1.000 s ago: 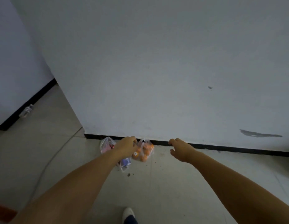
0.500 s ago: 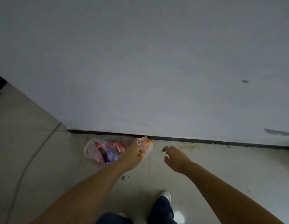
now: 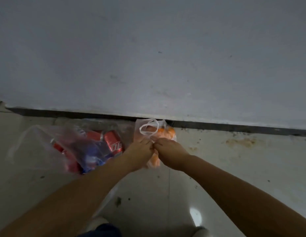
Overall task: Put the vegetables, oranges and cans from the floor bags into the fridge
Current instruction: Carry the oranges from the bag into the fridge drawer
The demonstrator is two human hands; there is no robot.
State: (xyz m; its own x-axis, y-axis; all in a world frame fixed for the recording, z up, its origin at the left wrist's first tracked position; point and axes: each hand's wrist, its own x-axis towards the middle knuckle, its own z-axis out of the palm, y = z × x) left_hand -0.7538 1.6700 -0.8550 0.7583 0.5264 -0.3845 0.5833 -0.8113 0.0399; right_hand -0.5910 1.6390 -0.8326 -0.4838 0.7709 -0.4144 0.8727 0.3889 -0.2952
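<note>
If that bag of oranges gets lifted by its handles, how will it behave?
The bag of oranges looks like thin, limp plastic, so it will probably sag and swing under the left hand and right hand pinching its handles. The round fruit should shift and bunch at the bottom. It is likely fairly heavy for such film.

The bag of oranges point(image 3: 154, 134) is thin translucent plastic with crinkled white handles, and the larger bag point(image 3: 46, 142) beside it is clear, glossy film. Inside it the cans point(image 3: 114, 142) look like shiny painted metal, red and blue. The floor tiles point(image 3: 234, 168) are smooth, glossy and stained; the wall point(image 3: 148, 57) is matt and scuffed.
</note>
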